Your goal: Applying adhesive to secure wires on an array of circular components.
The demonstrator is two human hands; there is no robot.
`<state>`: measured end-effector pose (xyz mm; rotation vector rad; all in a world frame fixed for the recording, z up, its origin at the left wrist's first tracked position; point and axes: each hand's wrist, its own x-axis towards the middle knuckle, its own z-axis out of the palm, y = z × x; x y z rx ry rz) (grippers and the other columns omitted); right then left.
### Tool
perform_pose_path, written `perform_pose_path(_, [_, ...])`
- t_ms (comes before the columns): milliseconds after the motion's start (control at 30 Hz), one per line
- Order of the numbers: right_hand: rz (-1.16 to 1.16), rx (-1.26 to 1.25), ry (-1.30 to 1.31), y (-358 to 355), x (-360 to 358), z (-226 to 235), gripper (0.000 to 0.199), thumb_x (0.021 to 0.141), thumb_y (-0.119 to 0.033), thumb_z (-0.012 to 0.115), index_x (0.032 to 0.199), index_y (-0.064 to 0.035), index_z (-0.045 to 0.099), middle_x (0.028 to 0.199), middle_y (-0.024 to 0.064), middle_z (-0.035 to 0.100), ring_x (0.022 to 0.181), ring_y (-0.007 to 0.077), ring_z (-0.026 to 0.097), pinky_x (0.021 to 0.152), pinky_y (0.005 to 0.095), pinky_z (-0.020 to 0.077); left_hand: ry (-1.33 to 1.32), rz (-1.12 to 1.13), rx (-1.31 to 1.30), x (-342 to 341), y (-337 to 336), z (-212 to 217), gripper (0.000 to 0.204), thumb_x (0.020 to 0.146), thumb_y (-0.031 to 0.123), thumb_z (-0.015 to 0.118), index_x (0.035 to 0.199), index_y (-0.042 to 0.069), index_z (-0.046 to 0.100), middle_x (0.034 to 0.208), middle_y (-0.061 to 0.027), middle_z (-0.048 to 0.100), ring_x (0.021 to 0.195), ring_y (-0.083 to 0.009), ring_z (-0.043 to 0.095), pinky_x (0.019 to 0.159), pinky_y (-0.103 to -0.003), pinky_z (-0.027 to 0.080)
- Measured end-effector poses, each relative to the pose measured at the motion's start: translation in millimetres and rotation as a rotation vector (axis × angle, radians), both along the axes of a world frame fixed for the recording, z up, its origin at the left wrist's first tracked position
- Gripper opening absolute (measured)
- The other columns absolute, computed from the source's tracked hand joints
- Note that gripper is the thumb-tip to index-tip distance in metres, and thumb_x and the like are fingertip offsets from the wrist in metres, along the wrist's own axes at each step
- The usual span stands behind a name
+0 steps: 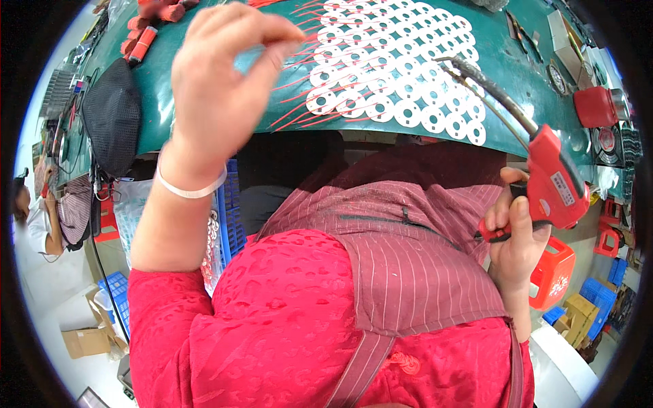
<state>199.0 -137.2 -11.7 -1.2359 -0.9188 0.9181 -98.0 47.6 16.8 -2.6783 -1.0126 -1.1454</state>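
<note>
My left hand [221,81] is raised above the green mat [544,102], thumb and forefinger pinched together; I cannot see anything between them. A white band circles that wrist. My right hand [517,231] grips the handle of a red glue gun [554,180], whose dark nozzle [476,75] points up toward the mat. On the mat lie several white ring-shaped discs [394,68] in rows, with thin red wires [299,102] fanning out to their left. My red sleeves and striped apron fill the lower part of the view.
A black mesh pouch [112,115] lies on the mat's left end, with red cylinders [146,34] beyond it. Small tools and a red box [595,105] sit at the right. Blue crates [228,217], a red stool [554,272] and cardboard boxes [85,340] stand below. Another person [51,217] sits far left.
</note>
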Motion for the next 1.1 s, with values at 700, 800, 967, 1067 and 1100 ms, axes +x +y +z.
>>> perform_pose_path(700, [0.357,0.107,0.509,130,97,-12,0.051,0.102,-0.022,0.051,0.146,-0.0041,0.032,0.13,0.0146,0.055,0.069,0.0052,0.042,0.059,0.0184,0.0411,0.475,0.379,0.336,-9,112,-37,0.017,0.081,0.022,0.069,0.096,0.018,0.074,0.093,0.0025,0.067,0.1,-0.0199,0.06,0.091,-0.038,0.042])
perform_pose_path(800, [0.423,0.108,0.619,138,100,-15,0.054,0.101,-0.024,0.052,0.147,-0.0039,0.03,0.13,0.0148,0.055,0.07,0.006,0.042,0.062,0.02,0.0422,0.505,0.42,0.366,-5,110,-37,0.019,0.082,0.021,0.067,0.1,0.019,0.074,0.095,0.004,0.067,0.104,-0.0187,0.058,0.095,-0.043,0.039])
perform_pose_path(967, [0.458,0.129,0.682,139,104,-20,0.057,0.101,-0.026,0.054,0.148,-0.0046,0.03,0.13,0.0143,0.055,0.071,0.0063,0.042,0.064,0.021,0.0425,0.577,0.507,0.387,-2,107,-38,0.02,0.086,0.018,0.061,0.1,0.019,0.075,0.096,0.0039,0.067,0.107,-0.0187,0.057,0.098,-0.051,0.036])
perform_pose_path(1067, [0.456,0.115,0.684,140,102,-19,0.055,0.101,-0.026,0.054,0.147,-0.0051,0.031,0.13,0.0139,0.055,0.071,0.0059,0.042,0.063,0.0209,0.0422,0.602,0.491,0.371,1,106,-34,0.021,0.088,0.018,0.057,0.099,0.017,0.075,0.096,0.0028,0.067,0.107,-0.0193,0.057,0.1,-0.053,0.035])
perform_pose_path(1100, [0.446,0.099,0.674,140,102,-18,0.054,0.101,-0.027,0.054,0.146,-0.0054,0.033,0.13,0.0137,0.055,0.071,0.0057,0.042,0.064,0.0209,0.0421,0.608,0.474,0.356,4,104,-33,0.019,0.087,0.017,0.057,0.095,0.015,0.074,0.094,0.0015,0.067,0.106,-0.0199,0.057,0.102,-0.054,0.034])
